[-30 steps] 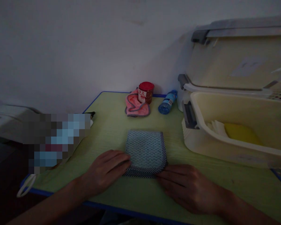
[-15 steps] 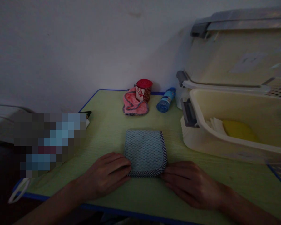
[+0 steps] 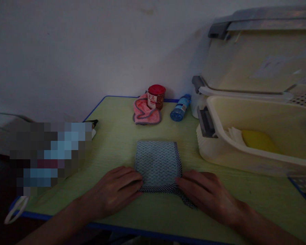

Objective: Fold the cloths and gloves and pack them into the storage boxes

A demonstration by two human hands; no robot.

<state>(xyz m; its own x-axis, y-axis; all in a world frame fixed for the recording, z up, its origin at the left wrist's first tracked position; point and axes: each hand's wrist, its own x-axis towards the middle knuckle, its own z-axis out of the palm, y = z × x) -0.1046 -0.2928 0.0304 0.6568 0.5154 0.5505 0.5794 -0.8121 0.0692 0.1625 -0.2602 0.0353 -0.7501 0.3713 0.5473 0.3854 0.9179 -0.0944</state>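
Left hand (image 3: 117,187) pinches folded blue cloth (image 3: 156,163) at near-left; right hand (image 3: 211,195) pinches its near-right corner, bordered flap (image 3: 186,200) protruding. Cloth lies on table (image 3: 112,143), near centre. Step, judged: squaring folds; next calls for aligning flap. Far: red canister (image 3: 160,98), label (image 3: 152,101) characters unclear; blue bottle (image 3: 180,109) right of it, print illegible.

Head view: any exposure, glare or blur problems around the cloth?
Head view: dim overall; soft shadow on the wall beside the raised lid, slight glare on that lid's inner face. Head view, left: a coarse mosaic hides detail. Head view, centre: the blue cloth shows readable weave, no strong glare.
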